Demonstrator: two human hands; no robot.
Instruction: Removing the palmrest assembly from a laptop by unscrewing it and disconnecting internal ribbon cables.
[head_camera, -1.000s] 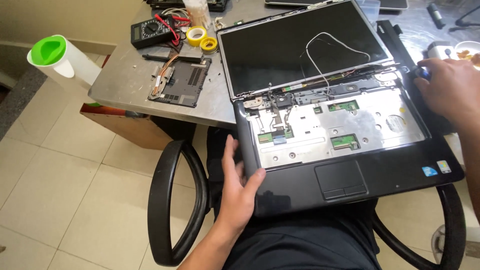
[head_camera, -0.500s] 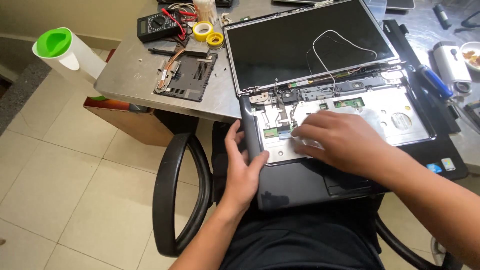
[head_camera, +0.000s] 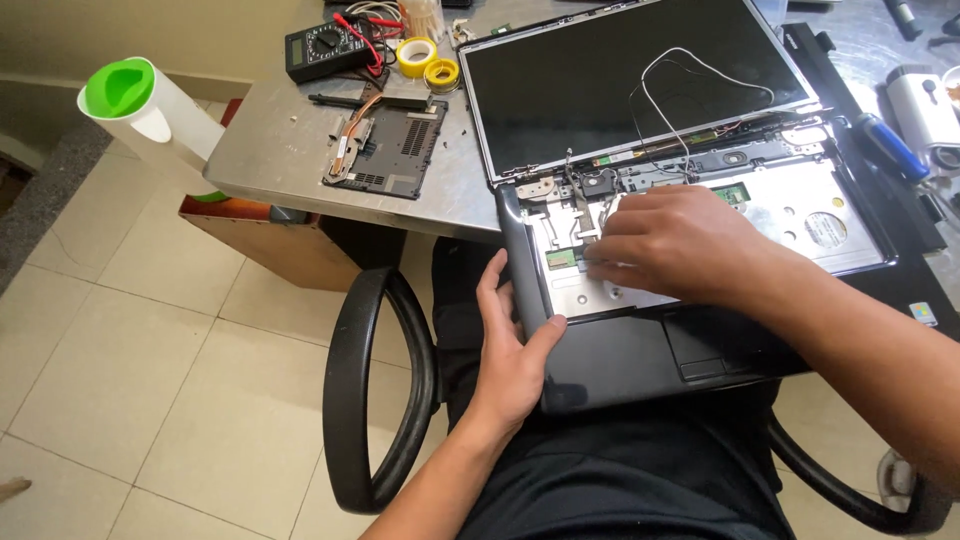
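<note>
Pale floor tiles and a grey metal worktop (head_camera: 290, 150) frame what I see, with the opened laptop (head_camera: 640, 350) hanging off the worktop's near edge and resting partly on my lap. Its keyboard is gone, so the silvery inner tray (head_camera: 800, 215) is bare. A second ago my right hand (head_camera: 680, 245) was off at the far right end of the machine; now it has come across and lies over the left part of the tray, fingers pressed together and bent down at a small part there, though I cannot tell whether they pinch anything. My left hand (head_camera: 515, 340) has kept its place, spread around the laptop's left front edge, thumb on the palm rest. So the work has shifted to the inner tray's left side. Further out lie a removed black cover plate (head_camera: 390, 150), a multimeter (head_camera: 325, 48), yellow tape rolls (head_camera: 428, 62) near the far edge, and a blue-handled screwdriver (head_camera: 890, 145) at the right
</note>
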